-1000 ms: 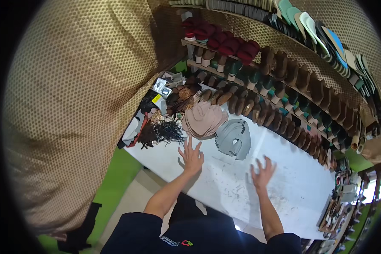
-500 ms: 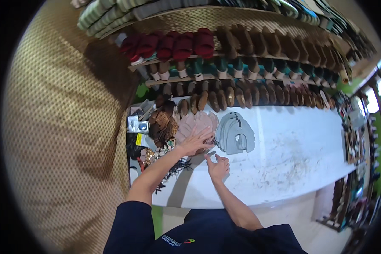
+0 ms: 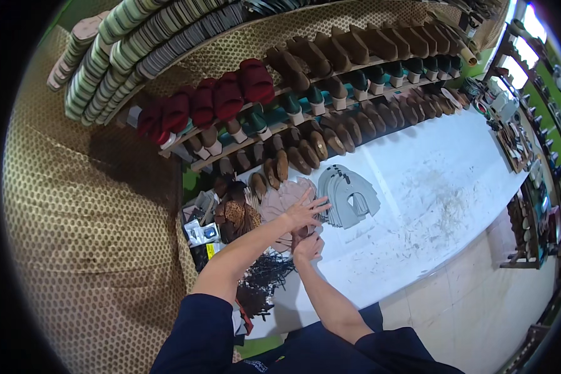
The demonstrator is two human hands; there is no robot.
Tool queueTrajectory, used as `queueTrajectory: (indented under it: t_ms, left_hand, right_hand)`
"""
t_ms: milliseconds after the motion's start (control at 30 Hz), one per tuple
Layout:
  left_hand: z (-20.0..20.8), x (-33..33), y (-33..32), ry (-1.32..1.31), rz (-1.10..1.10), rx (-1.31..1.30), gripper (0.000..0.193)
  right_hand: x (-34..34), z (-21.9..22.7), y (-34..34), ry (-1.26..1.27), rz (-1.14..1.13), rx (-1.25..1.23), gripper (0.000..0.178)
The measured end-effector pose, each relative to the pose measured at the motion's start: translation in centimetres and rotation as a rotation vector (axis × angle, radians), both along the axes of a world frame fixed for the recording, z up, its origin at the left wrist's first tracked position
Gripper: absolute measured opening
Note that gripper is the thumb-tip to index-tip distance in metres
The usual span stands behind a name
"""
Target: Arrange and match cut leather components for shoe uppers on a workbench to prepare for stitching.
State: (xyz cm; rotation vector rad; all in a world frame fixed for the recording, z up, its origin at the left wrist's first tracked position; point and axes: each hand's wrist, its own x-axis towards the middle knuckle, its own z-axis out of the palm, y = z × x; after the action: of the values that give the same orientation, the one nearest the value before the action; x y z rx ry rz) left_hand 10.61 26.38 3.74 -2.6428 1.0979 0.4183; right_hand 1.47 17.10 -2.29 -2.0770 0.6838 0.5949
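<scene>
Flat, curved pink cut pieces [image 3: 280, 202] lie in a fanned pile on the white table. My left hand [image 3: 302, 213] rests over the right side of the pile, palm down and fingers spread. Just nearer to me, my right hand [image 3: 309, 247] has its fingers curled at the near edge of the pink pieces, seemingly pinching them; the fingertips are partly hidden. A stack of grey arch-shaped pieces [image 3: 346, 199] lies to the right of my left fingertips, fanned out in layers.
Brown and leopard-patterned pieces [image 3: 238, 219] and a tangle of black strips [image 3: 265, 274] crowd the table's left end. Behind stand racks of shoe lasts [image 3: 368, 115] and red slippers [image 3: 225, 100]. Scraps litter the white tabletop [image 3: 411, 206]. A woven wall covering [image 3: 100, 249] rises at left.
My right hand has moved up and left to the near edge of the pink pieces, its fingers curling in. The left hand stays spread over the pile. The view has turned.
</scene>
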Motion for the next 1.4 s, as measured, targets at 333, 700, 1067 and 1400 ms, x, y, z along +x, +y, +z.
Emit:
queueTrajectory:
  t_ms: [333, 700, 1067, 1400]
  left_hand:
    - [3.1, -0.9, 2.9, 0.154, 0.130, -0.013, 0.094]
    - [4.8, -1.4, 2.5, 0.192, 0.224, -0.029, 0.107]
    - [17.1, -5.3, 5.1, -0.190, 0.585, -0.259, 0.104]
    - [15.6, -15.8, 0.2, 0.368, 0.982, -1.071, 0.117]
  right_hand:
    - [1.7, 3.1, 2.5, 0.056, -0.328, 0.351, 0.068]
    - [2.7, -0.3, 2.0, -0.194, -0.061, 0.341, 0.084]
    - [11.4, 17.1, -3.4, -0.459, 0.862, 0.155, 0.092]
    - [14.2, 21.2, -5.8, -0.087, 2.111, 0.020, 0.096]
